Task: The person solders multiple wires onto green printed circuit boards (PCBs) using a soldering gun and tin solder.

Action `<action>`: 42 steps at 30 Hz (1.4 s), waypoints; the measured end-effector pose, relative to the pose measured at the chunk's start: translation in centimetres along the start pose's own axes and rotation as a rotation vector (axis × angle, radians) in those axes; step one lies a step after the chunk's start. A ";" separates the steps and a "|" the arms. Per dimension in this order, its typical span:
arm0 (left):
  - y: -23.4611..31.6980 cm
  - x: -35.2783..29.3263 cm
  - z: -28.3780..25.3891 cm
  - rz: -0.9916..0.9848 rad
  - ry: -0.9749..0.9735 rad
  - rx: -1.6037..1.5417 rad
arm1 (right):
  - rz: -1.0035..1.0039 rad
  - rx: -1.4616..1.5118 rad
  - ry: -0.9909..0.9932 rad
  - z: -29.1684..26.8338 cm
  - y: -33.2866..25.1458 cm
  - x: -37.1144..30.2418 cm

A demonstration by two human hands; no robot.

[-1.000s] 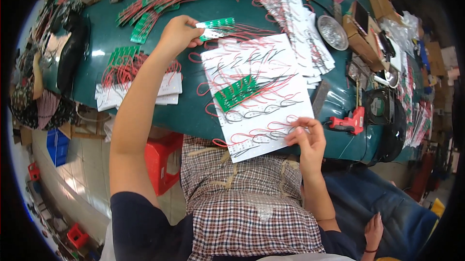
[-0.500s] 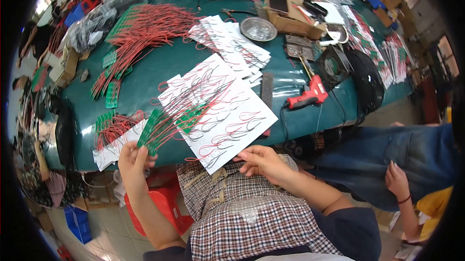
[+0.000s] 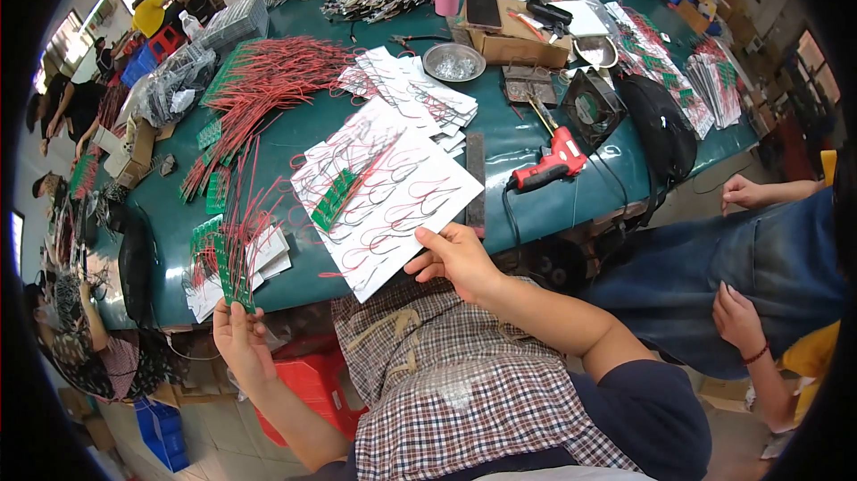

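My left hand (image 3: 241, 338) is closed on the lower end of a narrow green circuit board strip (image 3: 234, 283), its red and black wires fanning upward. The strip hangs in front of a small pile of wired boards and white sheets (image 3: 268, 253) at the table's near left. My right hand (image 3: 457, 264) pinches the near right edge of a white sheet (image 3: 379, 253), thumb on top and fingers underneath. Rows of red and black wire loops stick out of this sheet. Another green circuit board (image 3: 335, 200) lies on it with its wires toward the upper right.
A big heap of red-wired boards (image 3: 277, 70) lies at the far left. More white sheets (image 3: 406, 88), a metal dish (image 3: 453, 62), a red soldering gun (image 3: 555, 162) and a small fan (image 3: 589, 108) lie beyond. At right, a co-worker's hand (image 3: 739, 320) rests on blue cloth.
My left hand has moved left and down with its circuit board strip, away from the white sheet and over beside the small pile. My right hand still grips the sheet.
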State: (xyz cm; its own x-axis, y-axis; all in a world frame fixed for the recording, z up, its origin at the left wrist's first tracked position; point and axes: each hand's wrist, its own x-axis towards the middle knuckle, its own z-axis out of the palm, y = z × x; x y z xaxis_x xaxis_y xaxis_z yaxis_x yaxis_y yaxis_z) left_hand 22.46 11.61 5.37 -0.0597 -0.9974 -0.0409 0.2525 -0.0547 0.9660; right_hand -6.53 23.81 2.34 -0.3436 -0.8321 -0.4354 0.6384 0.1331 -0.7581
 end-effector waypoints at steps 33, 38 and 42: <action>-0.3 6.3 6.8 -0.085 -0.234 0.090 | -0.913 0.295 0.125 -18.7 -11.7 -10.7; 1.2 13.1 7.2 -0.007 -0.246 0.039 | -0.772 0.060 0.247 -12.0 -8.9 -8.2; 2.1 20.1 7.7 0.034 -0.222 0.074 | -0.709 -0.175 0.279 -8.5 -8.2 -7.1</action>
State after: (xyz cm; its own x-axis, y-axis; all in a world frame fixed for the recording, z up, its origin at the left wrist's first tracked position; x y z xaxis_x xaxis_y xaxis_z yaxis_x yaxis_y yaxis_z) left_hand 14.31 -8.18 8.57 -0.2657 -0.9631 0.0416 0.1872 -0.0092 0.9823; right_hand -15.15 33.25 7.49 -0.8037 -0.5877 0.0930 0.0918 -0.2770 -0.9565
